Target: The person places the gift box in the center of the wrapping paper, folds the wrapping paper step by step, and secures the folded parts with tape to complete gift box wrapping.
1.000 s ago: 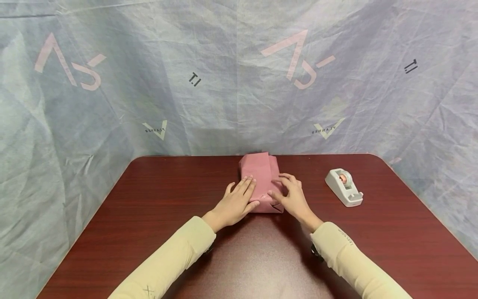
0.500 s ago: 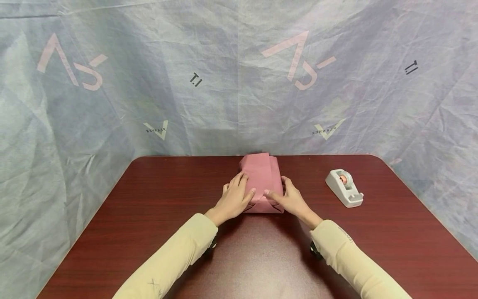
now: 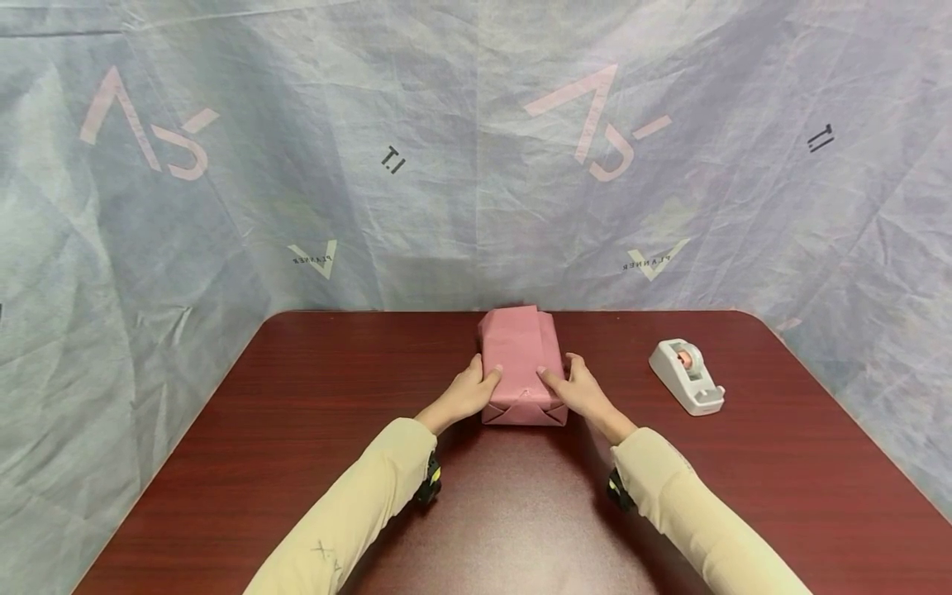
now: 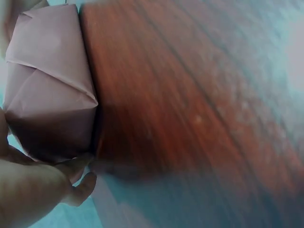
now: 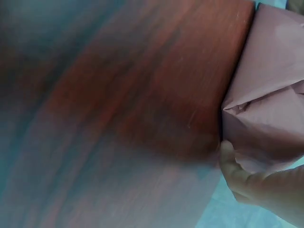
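Note:
A box-shaped package wrapped in pink paper (image 3: 519,347) lies on the dark red table, its folded end flaps facing me. My left hand (image 3: 463,395) grips its left side, thumb on the top and fingers down along the side. On the opposite side my right hand (image 3: 587,392) holds the package the same way, thumb on the top near the front. In the left wrist view, fingers of the left hand (image 4: 42,185) touch the package's (image 4: 52,57) lower side. The right wrist view has the right hand (image 5: 261,183) against the wrapped side, below a creased corner fold.
To the right stands a white tape dispenser (image 3: 686,377) with a roll of tape in it. The wood-grain table (image 3: 357,372) extends to both sides. A grey printed cloth (image 3: 461,207) hangs behind the table's far edge.
My left hand has slid from lying flat on the package's top to its left side. My right hand has shifted from the top to the right side. The package has hardly moved.

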The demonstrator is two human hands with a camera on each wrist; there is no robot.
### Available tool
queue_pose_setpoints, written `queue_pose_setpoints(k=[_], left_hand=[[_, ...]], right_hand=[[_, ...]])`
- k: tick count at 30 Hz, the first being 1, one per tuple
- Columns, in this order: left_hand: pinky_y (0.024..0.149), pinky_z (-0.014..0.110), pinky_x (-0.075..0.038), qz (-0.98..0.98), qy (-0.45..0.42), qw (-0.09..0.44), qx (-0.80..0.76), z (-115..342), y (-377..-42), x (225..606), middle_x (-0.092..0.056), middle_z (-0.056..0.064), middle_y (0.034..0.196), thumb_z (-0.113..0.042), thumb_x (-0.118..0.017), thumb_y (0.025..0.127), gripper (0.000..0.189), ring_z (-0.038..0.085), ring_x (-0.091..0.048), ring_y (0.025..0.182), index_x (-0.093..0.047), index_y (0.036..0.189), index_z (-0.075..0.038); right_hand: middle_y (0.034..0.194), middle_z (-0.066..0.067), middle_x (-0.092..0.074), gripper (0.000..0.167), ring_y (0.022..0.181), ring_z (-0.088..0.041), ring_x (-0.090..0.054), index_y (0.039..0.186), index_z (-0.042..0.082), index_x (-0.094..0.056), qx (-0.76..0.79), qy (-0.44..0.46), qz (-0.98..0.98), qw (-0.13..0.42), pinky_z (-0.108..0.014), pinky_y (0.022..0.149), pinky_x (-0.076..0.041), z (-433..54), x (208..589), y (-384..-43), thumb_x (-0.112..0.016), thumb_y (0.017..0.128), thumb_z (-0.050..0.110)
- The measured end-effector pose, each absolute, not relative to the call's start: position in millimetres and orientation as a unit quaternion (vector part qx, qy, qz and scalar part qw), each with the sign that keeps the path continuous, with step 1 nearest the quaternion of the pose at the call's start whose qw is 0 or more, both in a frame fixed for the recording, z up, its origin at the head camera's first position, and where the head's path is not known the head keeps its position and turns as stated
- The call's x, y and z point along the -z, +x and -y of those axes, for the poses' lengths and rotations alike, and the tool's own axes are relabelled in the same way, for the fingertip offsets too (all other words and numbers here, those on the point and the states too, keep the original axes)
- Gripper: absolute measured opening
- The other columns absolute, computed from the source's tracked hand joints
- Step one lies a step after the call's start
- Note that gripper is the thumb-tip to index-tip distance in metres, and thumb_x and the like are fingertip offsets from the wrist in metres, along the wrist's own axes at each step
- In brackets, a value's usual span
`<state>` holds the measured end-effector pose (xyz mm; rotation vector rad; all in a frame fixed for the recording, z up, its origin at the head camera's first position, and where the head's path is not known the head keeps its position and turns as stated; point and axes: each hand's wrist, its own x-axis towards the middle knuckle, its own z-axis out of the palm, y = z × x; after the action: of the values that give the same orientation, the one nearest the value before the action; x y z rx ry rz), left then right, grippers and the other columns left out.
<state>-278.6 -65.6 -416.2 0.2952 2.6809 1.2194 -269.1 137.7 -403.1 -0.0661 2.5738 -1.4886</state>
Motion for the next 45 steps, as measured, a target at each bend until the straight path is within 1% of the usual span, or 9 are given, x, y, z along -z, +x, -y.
queue_pose_setpoints(k=[4,10,17,20,27,33,39,42,45], left_hand=[[0.104,0.045,-0.032,-0.889,0.102,0.113,-0.433,66.6,-279.6,416.5,-0.032,0.019,0.144,-0.041,-0.031,0.097,0.063,0.030,-0.033,0.132,-0.016,0.144,-0.001],[0.102,0.045,-0.034,-0.884,0.101,0.099,-0.445,65.3,-278.1,413.4,-0.037,0.019,0.141,-0.038,-0.035,0.097,0.060,0.029,-0.038,0.128,-0.021,0.143,-0.002],[0.105,0.044,-0.031,-0.875,0.126,0.029,-0.466,62.8,-274.8,411.0,-0.033,0.022,0.142,-0.026,-0.046,0.092,0.064,0.030,-0.036,0.130,-0.018,0.142,0.002],[0.106,0.045,-0.029,-0.870,0.136,-0.004,-0.473,63.0,-271.0,410.1,-0.028,0.022,0.144,-0.026,-0.051,0.091,0.068,0.031,-0.032,0.132,-0.017,0.142,0.002],[0.104,0.044,-0.032,-0.847,0.157,-0.070,-0.503,64.9,-258.8,408.8,-0.030,0.018,0.141,-0.023,-0.061,0.086,0.074,0.031,-0.034,0.131,-0.017,0.142,-0.003],[0.100,0.044,-0.037,-0.838,0.159,-0.105,-0.511,66.8,-245.9,403.0,-0.033,0.012,0.134,-0.021,-0.069,0.080,0.081,0.027,-0.041,0.124,-0.019,0.143,-0.010],[0.099,0.042,-0.038,-0.847,0.178,-0.121,-0.485,69.7,-239.8,402.4,-0.029,0.013,0.136,-0.023,-0.073,0.076,0.087,0.025,-0.042,0.122,-0.019,0.143,-0.009],[0.099,0.046,-0.036,-0.854,0.182,-0.109,-0.475,71.9,-236.9,401.8,-0.028,0.012,0.137,-0.024,-0.074,0.075,0.090,0.025,-0.041,0.123,-0.017,0.143,-0.010],[0.101,0.054,-0.029,-0.863,0.181,-0.087,-0.464,73.8,-234.3,400.5,-0.029,0.011,0.139,-0.026,-0.075,0.074,0.093,0.028,-0.037,0.126,-0.016,0.144,-0.009]], right_hand=[[0.134,-0.027,-0.037,0.067,0.123,-0.035,-0.041,0.138,-0.010,-0.020,0.497,-0.014,-0.862,0.097,-0.049,0.102,-0.032,-136.3,402.4,-273.3,-0.046,0.094,0.034],[0.127,-0.026,-0.043,0.060,0.111,-0.031,-0.048,0.135,-0.009,-0.028,0.513,-0.014,-0.854,0.090,-0.042,0.093,-0.039,-133.1,400.2,-274.7,-0.049,0.093,0.029],[0.129,-0.024,-0.042,0.063,0.113,-0.032,-0.047,0.137,-0.004,-0.025,0.559,-0.013,-0.829,0.034,-0.041,0.093,-0.039,-132.0,397.7,-271.7,-0.057,0.088,0.019],[0.131,-0.022,-0.040,0.067,0.119,-0.032,-0.043,0.138,-0.001,-0.023,0.585,-0.026,-0.810,0.003,-0.041,0.095,-0.038,-131.3,397.3,-268.2,-0.062,0.084,0.012],[0.135,-0.023,-0.034,0.080,0.119,-0.035,-0.042,0.140,0.000,-0.017,0.585,-0.092,-0.804,-0.051,-0.046,0.091,-0.042,-131.0,389.5,-250.7,-0.067,0.078,0.001],[0.133,-0.020,-0.029,0.087,0.118,-0.035,-0.042,0.143,0.004,-0.014,0.548,-0.135,-0.822,-0.078,-0.048,0.089,-0.042,-137.4,397.8,-241.1,-0.070,0.076,0.002],[0.128,-0.019,-0.029,0.087,0.114,-0.035,-0.046,0.142,0.004,-0.017,0.543,-0.140,-0.824,-0.081,-0.047,0.090,-0.043,-139.7,393.5,-230.6,-0.073,0.075,0.004],[0.124,-0.019,-0.031,0.082,0.109,-0.033,-0.050,0.138,0.001,-0.023,0.544,-0.147,-0.821,-0.088,-0.041,0.086,-0.047,-137.3,383.5,-221.4,-0.073,0.073,0.002],[0.121,-0.019,-0.032,0.077,0.104,-0.029,-0.051,0.134,-0.001,-0.028,0.542,-0.163,-0.818,-0.096,-0.029,0.080,-0.050,-135.6,377.0,-214.8,-0.074,0.072,-0.001]])
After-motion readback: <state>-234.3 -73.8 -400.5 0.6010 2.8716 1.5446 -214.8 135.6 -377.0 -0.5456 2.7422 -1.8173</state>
